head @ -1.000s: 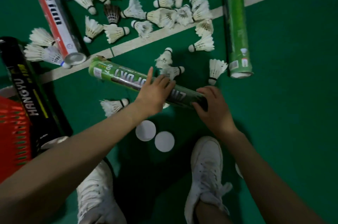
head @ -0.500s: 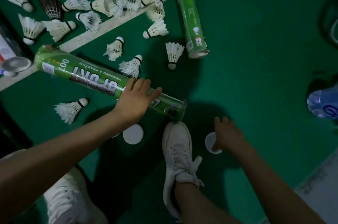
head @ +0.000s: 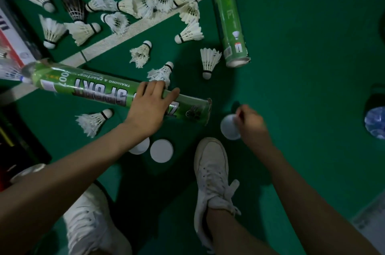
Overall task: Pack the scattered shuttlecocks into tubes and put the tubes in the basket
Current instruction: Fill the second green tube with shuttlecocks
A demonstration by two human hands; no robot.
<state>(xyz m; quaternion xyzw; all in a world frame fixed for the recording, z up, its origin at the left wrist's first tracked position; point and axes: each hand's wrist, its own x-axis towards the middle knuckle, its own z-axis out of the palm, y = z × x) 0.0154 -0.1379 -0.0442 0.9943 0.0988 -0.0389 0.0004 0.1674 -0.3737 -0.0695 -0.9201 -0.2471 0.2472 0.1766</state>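
- Two hands are low over the green court floor (head: 302, 56).
- Left hand (head: 149, 110) lies across the long green cardboard tube (head: 93, 86), fingers curled over its far side, gripping it.
- Right hand (head: 251, 124), just right of that tube's right end, pinches a round white plastic cap (head: 228, 128).
- White feather shuttlecocks (head: 145, 1) lie scattered at the far left; a lone shuttlecock (head: 93, 120) lies on the tube's near side.
- A second green tube (head: 228, 17) lies at the far right.
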